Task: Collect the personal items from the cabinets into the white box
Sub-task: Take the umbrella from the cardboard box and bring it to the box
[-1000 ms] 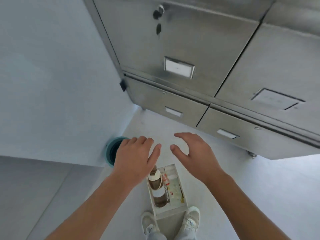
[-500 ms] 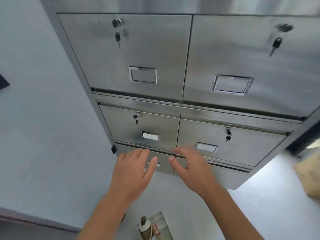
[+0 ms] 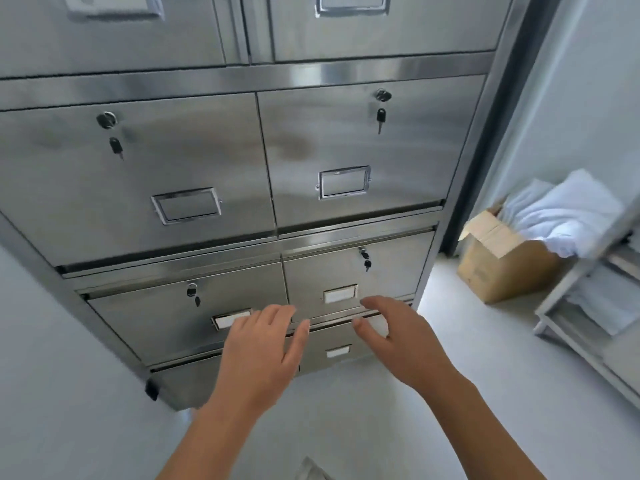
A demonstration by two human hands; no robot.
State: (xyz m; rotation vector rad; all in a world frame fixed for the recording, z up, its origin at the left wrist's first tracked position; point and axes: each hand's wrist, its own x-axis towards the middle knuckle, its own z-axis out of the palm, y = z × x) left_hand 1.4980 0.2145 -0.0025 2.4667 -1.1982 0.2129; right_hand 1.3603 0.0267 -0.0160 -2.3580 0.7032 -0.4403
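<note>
A stainless steel cabinet (image 3: 194,161) of lockable compartments fills the view, all doors closed, keys hanging in the locks. My left hand (image 3: 261,355) and my right hand (image 3: 394,341) hover side by side in front of the lower compartments, fingers relaxed and spread, holding nothing. Only a corner of the white box (image 3: 310,471) shows at the bottom edge, on the floor below my arms.
A cardboard box (image 3: 498,265) with a white cloth (image 3: 568,216) draped over it stands on the floor to the right of the cabinet. A white rack (image 3: 588,306) lines the right edge. A pale wall lies to the left.
The view has swung up and to the right, from the floor and the box to the cabinet fronts. Both hands stay raised and empty, and the white box has slid almost out of view.
</note>
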